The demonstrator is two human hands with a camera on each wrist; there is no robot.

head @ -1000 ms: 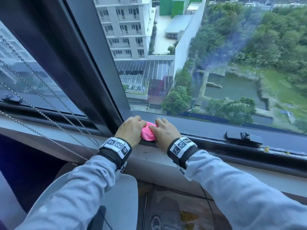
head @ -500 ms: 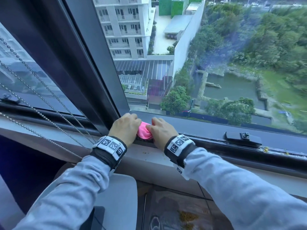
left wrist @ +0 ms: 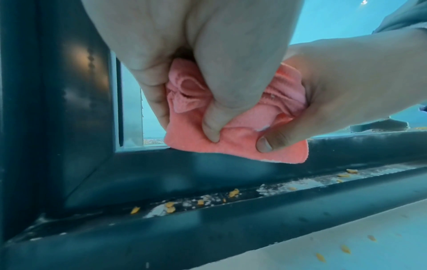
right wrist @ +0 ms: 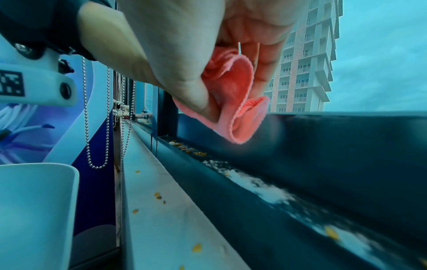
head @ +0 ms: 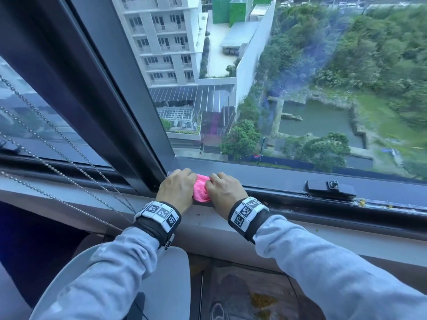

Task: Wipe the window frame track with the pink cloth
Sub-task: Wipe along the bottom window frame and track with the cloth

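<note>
**A:** Where do you stand? Both hands have the pink cloth point(head: 201, 190) bunched between them, close to the track's corner by the upright mullion point(head: 129, 125). Your left hand point(head: 176, 190) has fingers and thumb curled tight round its end; your right hand point(head: 223, 189) pinches the other end, thumb pressed into the fold.

**B:** And the cloth is on the track?

**A:** Not quite, I'd judge — in the left wrist view its lower edge hangs just above the window frame track point(left wrist: 231, 196), with yellow crumbs point(left wrist: 233, 192) and white dust point(left wrist: 289, 187) lying in the groove underneath.

**B:** So what would you have me do?

**A:** Press a folded edge down into the groove itself, not along the rail. Start hard in the corner at your 9 o'clock, then draw toward 3 o'clock, toward the black latch point(head: 329, 188), in one slow pull — so the grit gathers ahead of the cloth rather than spilling onto the sill point(head: 208, 218).
</note>
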